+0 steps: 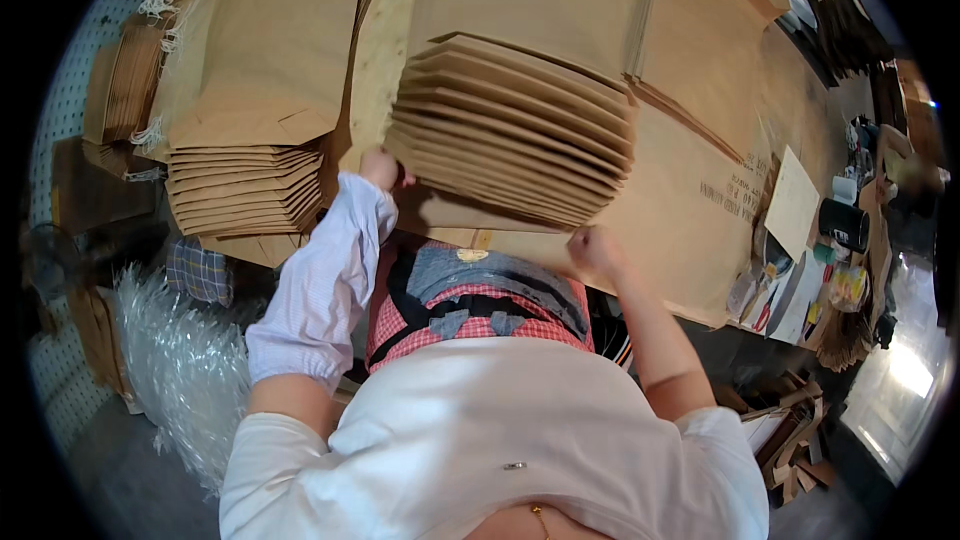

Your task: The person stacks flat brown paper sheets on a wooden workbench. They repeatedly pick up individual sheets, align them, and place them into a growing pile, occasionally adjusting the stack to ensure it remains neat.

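Note:
In front of me a thick stack of brown paper sacks (pixel 510 130) lies fanned out, its folded ends stepped like stairs toward me and slightly blurred. At its lower left corner is my left hand (pixel 384 169), fingers curled in against the edge of the stack; whether they pinch a sack is hidden. My left forearm wears a pale striped sleeve cover (pixel 322 280). Just below the stack's lower right corner, over the table's near edge, my right hand (pixel 598 252) is closed in a loose fist, with nothing visible in it.
Another stepped sack stack (pixel 245 185) lies to the left, with a smaller bundle (pixel 130 80) beyond it. Printed brown paper (pixel 690 210) covers the table at right. Scissors (pixel 763 316) and a black cup (pixel 843 225) sit far right. Clear plastic strands (pixel 185 370) hang lower left.

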### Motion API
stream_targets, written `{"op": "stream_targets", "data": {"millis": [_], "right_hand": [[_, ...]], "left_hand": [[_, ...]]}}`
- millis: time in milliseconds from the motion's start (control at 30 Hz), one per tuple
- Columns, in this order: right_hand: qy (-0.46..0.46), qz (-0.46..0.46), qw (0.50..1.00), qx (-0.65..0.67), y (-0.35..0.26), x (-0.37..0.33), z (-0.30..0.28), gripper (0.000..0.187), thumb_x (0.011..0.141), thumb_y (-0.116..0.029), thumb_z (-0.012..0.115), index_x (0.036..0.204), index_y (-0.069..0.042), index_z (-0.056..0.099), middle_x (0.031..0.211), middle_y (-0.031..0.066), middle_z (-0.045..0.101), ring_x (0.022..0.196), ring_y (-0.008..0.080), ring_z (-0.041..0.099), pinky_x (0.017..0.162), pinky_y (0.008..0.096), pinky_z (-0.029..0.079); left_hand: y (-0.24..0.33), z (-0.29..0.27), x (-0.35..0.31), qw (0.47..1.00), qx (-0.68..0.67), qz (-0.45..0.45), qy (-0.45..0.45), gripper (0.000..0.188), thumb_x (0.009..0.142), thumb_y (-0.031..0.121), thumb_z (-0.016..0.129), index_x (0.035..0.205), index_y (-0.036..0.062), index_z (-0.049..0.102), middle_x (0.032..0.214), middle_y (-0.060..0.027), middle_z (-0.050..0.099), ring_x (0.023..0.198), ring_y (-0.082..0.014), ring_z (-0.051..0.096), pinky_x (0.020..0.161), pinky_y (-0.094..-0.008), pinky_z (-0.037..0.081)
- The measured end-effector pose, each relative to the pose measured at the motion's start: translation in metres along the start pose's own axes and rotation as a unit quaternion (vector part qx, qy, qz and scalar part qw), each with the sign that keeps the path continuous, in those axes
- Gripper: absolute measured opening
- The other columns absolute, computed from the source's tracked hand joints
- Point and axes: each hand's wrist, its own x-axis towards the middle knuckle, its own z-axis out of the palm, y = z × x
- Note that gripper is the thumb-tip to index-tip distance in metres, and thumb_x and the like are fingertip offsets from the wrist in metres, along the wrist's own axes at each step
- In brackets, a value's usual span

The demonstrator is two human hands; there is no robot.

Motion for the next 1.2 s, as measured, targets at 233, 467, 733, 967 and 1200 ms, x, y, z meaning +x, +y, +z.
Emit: {"op": "stream_targets", "data": {"millis": [233, 467, 733, 967, 1200], "right_hand": [[0.364, -0.212, 0.894, -0.152, -0.071, 0.052, 0.03, 0.053, 0.069, -0.01, 0.047, 0.121, -0.003, 0.036, 0.126, 0.0233, 0.032, 0.118, 0.0339, 0.03, 0.098, 0.0391, 0.025], [-0.054, -0.094, 0.977, 0.183, -0.075, 0.036, -0.074, 0.029, 0.078, -0.015, 0.045, 0.105, -0.009, 0.052, 0.088, 0.0153, 0.059, 0.082, 0.0217, 0.054, 0.075, 0.0294, 0.041], [0.278, -0.219, 0.931, 0.093, -0.037, 0.078, -0.041, 0.031, 0.08, -0.024, 0.049, 0.107, -0.008, 0.052, 0.096, 0.0119, 0.059, 0.088, 0.0198, 0.053, 0.074, 0.0291, 0.041], [0.495, -0.152, 0.741, 0.427, -0.003, 0.063, 0.006, 0.032, 0.08, -0.023, 0.05, 0.105, -0.004, 0.052, 0.097, 0.0105, 0.059, 0.093, 0.0207, 0.053, 0.078, 0.0292, 0.04], [0.377, -0.031, 0.663, 0.646, 0.039, 0.095, 0.054, 0.025, 0.083, -0.008, 0.044, 0.106, 0.0, 0.05, 0.103, 0.0088, 0.055, 0.089, 0.0196, 0.054, 0.076, 0.0289, 0.042]], "left_hand": [[0.1, 0.028, 0.051, 0.947, -0.297, -0.125, 0.001, 0.02, 0.084, 0.009, 0.03, 0.081, -0.0007, 0.047, 0.063, -0.0097, 0.056, 0.046, -0.016, 0.05, 0.04, -0.0247, 0.04], [0.046, 0.002, 0.02, 0.992, -0.109, 0.06, -0.03, 0.019, 0.084, 0.013, 0.038, 0.087, 0.001, 0.053, 0.067, -0.0075, 0.057, 0.058, -0.0171, 0.054, 0.05, -0.0255, 0.045], [-0.122, -0.016, 0.033, 0.973, -0.214, -0.044, -0.07, 0.012, 0.08, 0.008, 0.048, 0.077, 0.0031, 0.058, 0.066, -0.0046, 0.058, 0.058, -0.017, 0.054, 0.05, -0.0301, 0.043], [-0.137, -0.044, 0.052, 0.969, 0.209, 0.059, 0.121, 0.011, 0.078, 0.013, 0.053, 0.079, 0.0034, 0.058, 0.065, -0.0081, 0.059, 0.059, -0.021, 0.056, 0.052, -0.0343, 0.044], [-0.145, -0.054, 0.065, 0.951, 0.299, 0.046, 0.069, 0.013, 0.078, 0.014, 0.052, 0.081, 0.0028, 0.058, 0.065, -0.009, 0.059, 0.059, -0.0217, 0.056, 0.054, -0.0345, 0.044]]}}
